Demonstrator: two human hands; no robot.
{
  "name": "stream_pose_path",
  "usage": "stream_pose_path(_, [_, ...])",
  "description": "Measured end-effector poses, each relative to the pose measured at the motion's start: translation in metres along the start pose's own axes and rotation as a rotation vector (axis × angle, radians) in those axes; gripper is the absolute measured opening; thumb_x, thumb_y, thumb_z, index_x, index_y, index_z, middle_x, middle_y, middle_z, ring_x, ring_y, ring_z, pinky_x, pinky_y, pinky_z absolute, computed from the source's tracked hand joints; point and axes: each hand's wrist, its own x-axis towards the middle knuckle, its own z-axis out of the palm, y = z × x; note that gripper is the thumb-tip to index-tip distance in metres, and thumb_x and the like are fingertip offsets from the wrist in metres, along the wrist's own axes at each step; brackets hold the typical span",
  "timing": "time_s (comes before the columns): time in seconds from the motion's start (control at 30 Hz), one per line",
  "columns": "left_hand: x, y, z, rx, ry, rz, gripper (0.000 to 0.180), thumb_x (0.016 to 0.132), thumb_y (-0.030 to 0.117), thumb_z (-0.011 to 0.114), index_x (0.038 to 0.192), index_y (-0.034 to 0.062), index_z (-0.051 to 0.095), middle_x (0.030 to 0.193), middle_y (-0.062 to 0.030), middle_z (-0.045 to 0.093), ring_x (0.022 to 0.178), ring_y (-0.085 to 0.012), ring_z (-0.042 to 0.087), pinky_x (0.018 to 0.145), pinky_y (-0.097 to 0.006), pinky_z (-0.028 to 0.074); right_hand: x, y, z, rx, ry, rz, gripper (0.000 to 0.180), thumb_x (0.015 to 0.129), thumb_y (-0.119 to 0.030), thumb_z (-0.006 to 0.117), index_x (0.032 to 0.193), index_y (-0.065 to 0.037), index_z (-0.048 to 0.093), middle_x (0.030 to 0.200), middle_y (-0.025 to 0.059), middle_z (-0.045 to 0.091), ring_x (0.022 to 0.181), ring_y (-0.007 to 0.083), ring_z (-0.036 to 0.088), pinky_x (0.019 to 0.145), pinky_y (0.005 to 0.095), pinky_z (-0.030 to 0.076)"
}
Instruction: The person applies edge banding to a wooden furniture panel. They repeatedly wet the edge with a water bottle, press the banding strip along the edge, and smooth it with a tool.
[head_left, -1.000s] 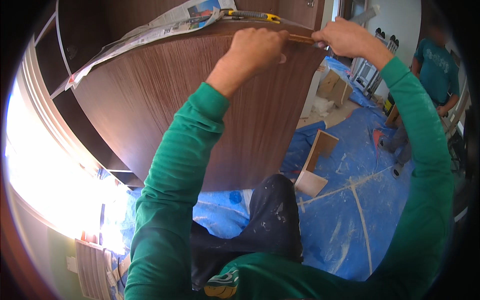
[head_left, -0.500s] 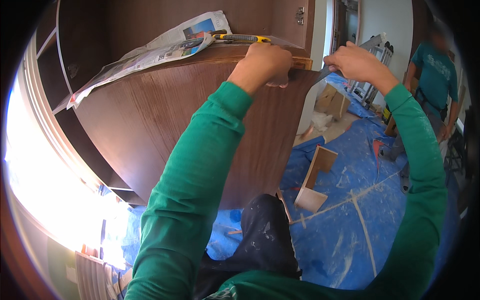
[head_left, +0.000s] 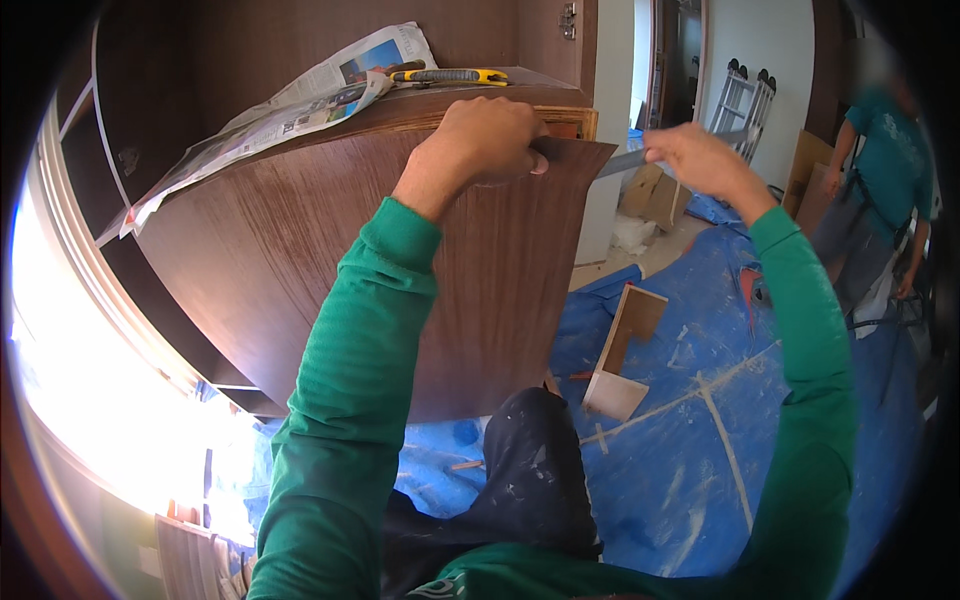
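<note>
L grip (head_left: pixel 482 138) on wood-grain sheet (head_left: pixel 500 260)

We find L grip closed on the sheet's top edge; sheet hangs below it, R corner standing off cabinet (head_left: pixel 545 92). R grip (head_left: pixel 697 160) holds a grey flat strip (head_left: pixel 622 162), one end nr that corner. We log yellow/blk cutter (head_left: pixel 450 76) just beyond L grip, newspaper (head_left: pixel 310 115) to its L, co-worker (head_left: pixel 885 150) R of R grip.
</note>
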Motion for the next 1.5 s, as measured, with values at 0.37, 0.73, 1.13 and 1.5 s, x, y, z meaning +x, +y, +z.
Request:
stream_pose_path(0.37, [-0.003,-0.001,0.001,-0.024,0.032,0.078,0.04,0.095,0.04,0.079,0.129,0.0185,0.083,0.107,-0.0152,0.082,0.105,-0.0401,0.077,0.096,-0.052,0.059,0.033,-0.032,-0.022,-0.462,-0.191,-0.043,0.018,0.11,-0.017,0.059,0.109,-0.005,0.072,0.09,0.019,0.075,0.084,0.0387,0.075,0.077,0.0492,0.057])
stream_pose_path(0.73, [0.011,-0.014,0.002,0.067,-0.003,0.134,0.042,0.094,0.038,0.079,0.116,0.0023,0.083,0.112,-0.0261,0.08,0.107,-0.0449,0.077,0.095,-0.052,0.061,-0.031,-0.016,0.066,0.275,-0.169,0.253,0.034,0.118,-0.03,0.054,0.097,-0.003,0.05,0.075,0.0081,0.049,0.072,0.02,0.044,0.07,0.0409,0.043])
stream_pose_path(1.13, [0.0,-0.012,0.009,-0.046,0.02,0.048,0.04,0.096,0.039,0.079,0.129,0.0177,0.082,0.11,-0.0151,0.082,0.106,-0.0399,0.077,0.097,-0.052,0.06,0.02,-0.032,0.003,-0.05,-0.245,0.073,0.033,0.115,-0.028,0.055,0.099,0.001,0.06,0.081,0.0248,0.061,0.077,0.0441,0.061,0.076,0.0513,0.051])
stream_pose_path(1.5, [-0.014,-0.003,-0.002,-0.042,0.049,0.126,0.033,0.096,0.037,0.078,0.118,0.0125,0.084,0.104,-0.0182,0.081,0.104,-0.0404,0.078,0.094,-0.053,0.06,-0.008,-0.036,0.008,0.009,-0.043,0.126,0.023,0.113,-0.02,0.057,0.106,0.002,0.06,0.084,0.023,0.065,0.079,0.0457,0.06,0.073,0.05,0.05])
